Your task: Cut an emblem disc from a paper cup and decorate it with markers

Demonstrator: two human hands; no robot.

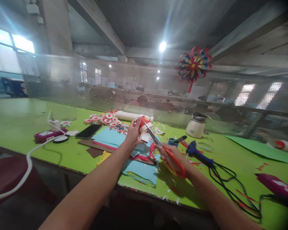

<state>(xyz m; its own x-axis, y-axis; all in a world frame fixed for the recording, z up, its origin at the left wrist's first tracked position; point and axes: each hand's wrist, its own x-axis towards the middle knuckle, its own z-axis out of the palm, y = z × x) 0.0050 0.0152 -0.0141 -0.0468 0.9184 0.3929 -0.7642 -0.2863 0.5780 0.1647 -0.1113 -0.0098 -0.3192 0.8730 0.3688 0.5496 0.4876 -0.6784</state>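
Observation:
My left hand (133, 133) is closed around a red and white paper cup (146, 124), held up above the table. In my right hand (166, 155) is a pair of scissors (154, 136) with long metal blades and orange-red handles. The blade tips reach the side of the cup; whether they are cutting into it is too small to tell. Under both hands lie light blue paper sheets (110, 135), with red and brown pieces among them. A white ring-shaped strip (159, 128) rests just behind the scissors.
Round red and white paper pieces (108, 119) are heaped beside a white roll (127, 115). A phone (89, 131) and a purple power strip (48, 135) lie left. Rightward are a blue glue gun (198, 153) with black cable, a jug (196, 126) and green paper (256, 148).

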